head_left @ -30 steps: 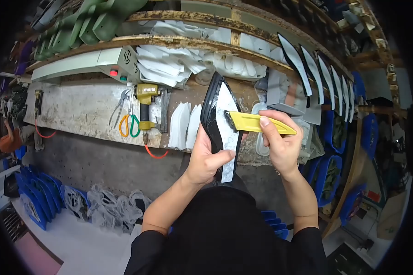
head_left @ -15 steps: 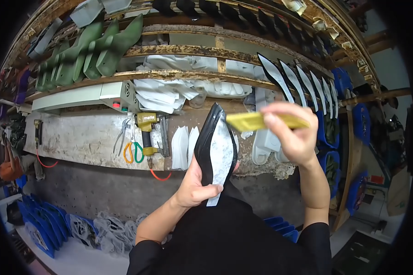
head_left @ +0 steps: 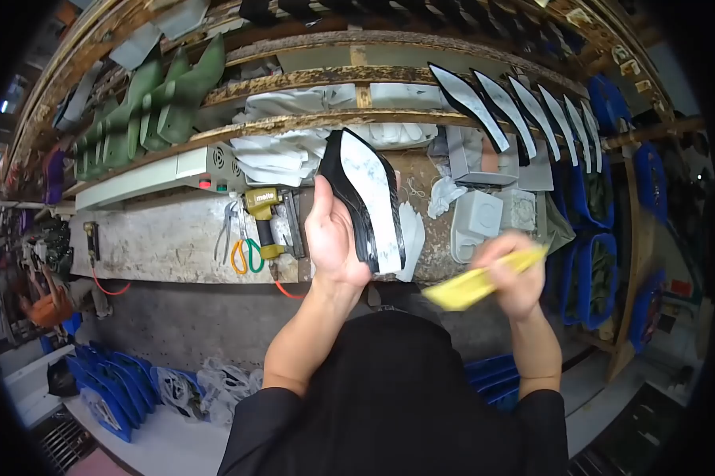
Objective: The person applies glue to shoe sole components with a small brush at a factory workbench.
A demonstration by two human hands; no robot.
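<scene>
My left hand [head_left: 331,242] holds up a black shoe last with a white insole piece [head_left: 371,182] on its face, above the bench edge. The thumb lies along the left side, and the other fingers are mostly hidden behind it. Lower right, my right hand [head_left: 517,282] is closed around a flat yellow brush [head_left: 462,290], blurred by motion, its wide end pointing left and apart from the last. Behind the last, a white insole sheet [head_left: 410,238] lies on the bench. White plastic containers [head_left: 478,214] stand beyond the right hand.
A nail gun [head_left: 264,218], orange-and-green-handled scissors [head_left: 245,255] and pliers [head_left: 226,226] lie on the bench [head_left: 159,246]. Wooden racks above carry green lasts [head_left: 139,119] and several white-faced black pieces [head_left: 472,107]. Blue racks [head_left: 591,278] stand right. Another person [head_left: 52,309] is far left.
The shoe last has been raised forward and away from my body, its tip now further left. My right hand has dropped with the brush, which has come away from the last.
</scene>
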